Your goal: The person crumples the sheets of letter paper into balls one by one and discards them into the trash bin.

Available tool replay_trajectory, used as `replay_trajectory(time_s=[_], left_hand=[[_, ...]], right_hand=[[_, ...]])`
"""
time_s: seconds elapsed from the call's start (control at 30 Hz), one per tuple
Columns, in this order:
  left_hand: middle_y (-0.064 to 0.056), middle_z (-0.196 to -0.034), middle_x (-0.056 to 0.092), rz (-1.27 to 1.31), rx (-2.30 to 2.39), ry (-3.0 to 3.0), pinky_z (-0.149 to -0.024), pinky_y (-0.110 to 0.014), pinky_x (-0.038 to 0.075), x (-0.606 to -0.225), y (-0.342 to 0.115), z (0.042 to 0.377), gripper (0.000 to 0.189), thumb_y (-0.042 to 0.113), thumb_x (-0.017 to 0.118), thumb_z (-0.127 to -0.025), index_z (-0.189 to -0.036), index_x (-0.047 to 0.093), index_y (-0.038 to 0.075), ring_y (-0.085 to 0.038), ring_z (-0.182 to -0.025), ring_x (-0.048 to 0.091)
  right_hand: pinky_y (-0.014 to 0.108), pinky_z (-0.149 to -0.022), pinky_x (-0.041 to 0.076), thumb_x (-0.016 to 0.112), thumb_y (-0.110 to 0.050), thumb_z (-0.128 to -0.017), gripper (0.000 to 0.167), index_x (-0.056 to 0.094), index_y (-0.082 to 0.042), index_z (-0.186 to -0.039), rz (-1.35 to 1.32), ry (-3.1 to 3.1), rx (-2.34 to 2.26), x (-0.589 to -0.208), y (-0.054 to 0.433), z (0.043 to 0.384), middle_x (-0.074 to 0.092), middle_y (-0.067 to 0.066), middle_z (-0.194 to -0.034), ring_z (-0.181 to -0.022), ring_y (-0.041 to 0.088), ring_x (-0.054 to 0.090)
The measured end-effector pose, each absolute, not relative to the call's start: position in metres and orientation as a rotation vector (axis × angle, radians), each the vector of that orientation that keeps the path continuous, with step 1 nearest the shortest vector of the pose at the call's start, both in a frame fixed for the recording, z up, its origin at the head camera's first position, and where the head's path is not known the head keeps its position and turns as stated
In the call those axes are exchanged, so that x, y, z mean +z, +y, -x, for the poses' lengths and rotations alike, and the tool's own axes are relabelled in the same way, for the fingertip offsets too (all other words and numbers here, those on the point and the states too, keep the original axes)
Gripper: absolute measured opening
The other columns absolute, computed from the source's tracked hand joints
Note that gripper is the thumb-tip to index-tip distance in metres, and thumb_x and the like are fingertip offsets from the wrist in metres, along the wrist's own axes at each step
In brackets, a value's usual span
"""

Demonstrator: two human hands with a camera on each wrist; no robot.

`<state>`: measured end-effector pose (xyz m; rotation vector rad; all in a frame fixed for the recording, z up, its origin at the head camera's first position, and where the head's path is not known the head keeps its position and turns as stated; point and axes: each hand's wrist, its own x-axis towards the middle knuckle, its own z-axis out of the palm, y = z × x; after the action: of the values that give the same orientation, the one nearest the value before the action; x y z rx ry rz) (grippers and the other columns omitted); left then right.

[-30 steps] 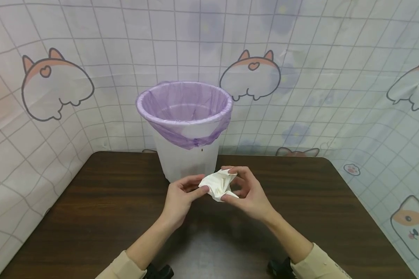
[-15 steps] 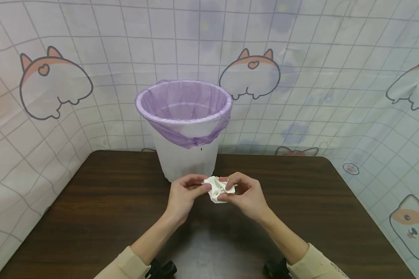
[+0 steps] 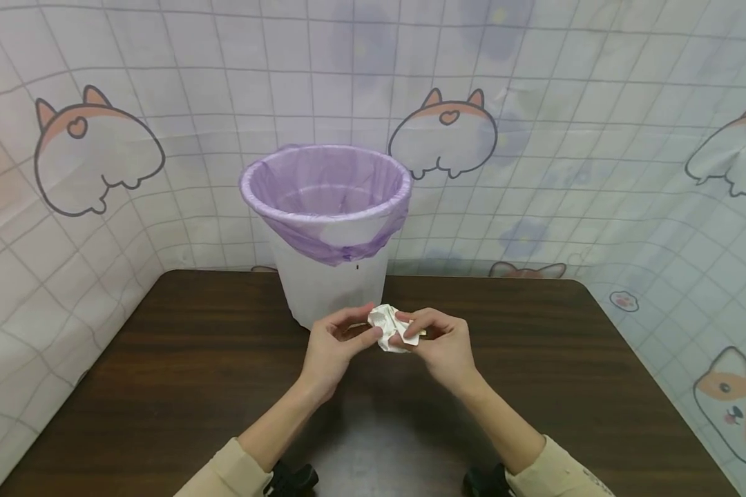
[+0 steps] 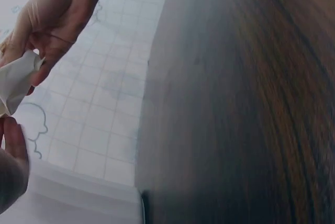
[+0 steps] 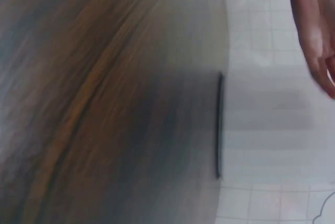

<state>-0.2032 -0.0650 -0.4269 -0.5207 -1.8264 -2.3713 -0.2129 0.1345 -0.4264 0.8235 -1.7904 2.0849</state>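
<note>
Between my two hands is a crumpled white tissue [image 3: 390, 327], held above the table in front of the bin. Thumb and fingers of my left hand [image 3: 336, 345] pinch its left edge. On the other side my right hand [image 3: 444, 345] grips the right part of it, fingers bent over the folds. The left wrist view shows the tissue [image 4: 18, 80] at its left edge, with a hand on either side. Only part of a hand [image 5: 314, 30] appears in the right wrist view, and the tissue is out of sight there.
A white bin [image 3: 336, 283] with a purple liner [image 3: 342, 241] folded over its rim stands at the back of the dark wooden table [image 3: 193, 366], just behind my hands. A gridded cloth with dog drawings [image 3: 553, 159] hangs around the back and sides.
The tissue has become smaller and more crumpled. My hands have drawn closer together around it, and the right fingers have curled further over its edge. The bin stays where it was.
</note>
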Motion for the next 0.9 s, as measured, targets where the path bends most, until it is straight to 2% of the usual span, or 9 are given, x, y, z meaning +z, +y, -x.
replay_trajectory(time_s=[0.07, 0.17, 0.43, 0.63, 0.77, 0.9], left_hand=[[-0.017, -0.133, 0.062, 0.612, -2.399, -1.842, -0.090, -0.039, 0.057, -0.425, -0.066, 0.203, 0.056, -0.005, 0.082, -0.084, -0.136, 0.063, -0.003, -0.039, -0.116, 0.064], [-0.020, -0.131, 0.058, 0.674, -2.378, -1.862, -0.090, -0.042, 0.057, -0.424, -0.067, 0.204, 0.069, -0.007, 0.084, -0.081, -0.144, 0.057, 0.001, -0.041, -0.118, 0.063], [-0.019, -0.130, 0.057, 0.685, -2.188, -1.980, -0.091, -0.038, 0.057, -0.425, -0.063, 0.204, 0.065, -0.005, 0.080, -0.086, -0.145, 0.053, -0.004, -0.035, -0.119, 0.061], [-0.017, -0.131, 0.058, 0.634, -2.136, -2.036, -0.089, -0.035, 0.057, -0.425, -0.063, 0.205, 0.067, -0.002, 0.083, -0.084, -0.145, 0.053, -0.004, -0.033, -0.117, 0.063], [-0.017, -0.136, 0.057, 0.585, -2.118, -2.055, -0.086, -0.033, 0.058, -0.425, -0.065, 0.205, 0.063, 0.001, 0.080, -0.089, -0.145, 0.053, -0.004, -0.033, -0.117, 0.064], [-0.021, -0.141, 0.053, 0.608, -2.108, -2.036, -0.089, -0.031, 0.057, -0.424, -0.067, 0.207, 0.059, 0.000, 0.073, -0.095, -0.148, 0.048, -0.007, -0.035, -0.119, 0.063]], right_hand=[[0.034, -0.075, 0.061, 0.085, 0.013, -0.075, 0.021, 0.069, 0.000, -0.074, -0.770, -1.769, 2.121, -0.423, 0.134, 0.214, 0.075, 0.005, -0.097, -0.105, 0.025, 0.071], [0.034, -0.075, 0.061, 0.084, 0.012, -0.077, 0.018, 0.071, -0.001, -0.076, -0.710, -1.781, 2.136, -0.419, 0.132, 0.214, 0.075, 0.005, -0.097, -0.107, 0.026, 0.071], [0.029, -0.074, 0.060, 0.078, 0.014, -0.083, 0.013, 0.068, 0.006, -0.082, -0.630, -1.820, 2.115, -0.425, 0.127, 0.214, 0.074, 0.019, -0.108, -0.109, 0.029, 0.070], [0.028, -0.075, 0.060, 0.078, 0.009, -0.086, 0.010, 0.068, 0.006, -0.088, -0.617, -1.847, 2.077, -0.429, 0.124, 0.213, 0.073, 0.020, -0.116, -0.112, 0.029, 0.069], [0.035, -0.075, 0.061, 0.072, 0.007, -0.093, 0.012, 0.066, 0.008, -0.104, -0.752, -1.863, 2.093, -0.430, 0.126, 0.212, 0.066, 0.021, -0.130, -0.116, 0.028, 0.066], [0.044, -0.078, 0.061, 0.069, 0.014, -0.092, 0.040, 0.053, 0.010, -0.128, -0.937, -1.825, 2.179, -0.432, 0.130, 0.212, 0.054, 0.024, -0.145, -0.123, 0.030, 0.061]])
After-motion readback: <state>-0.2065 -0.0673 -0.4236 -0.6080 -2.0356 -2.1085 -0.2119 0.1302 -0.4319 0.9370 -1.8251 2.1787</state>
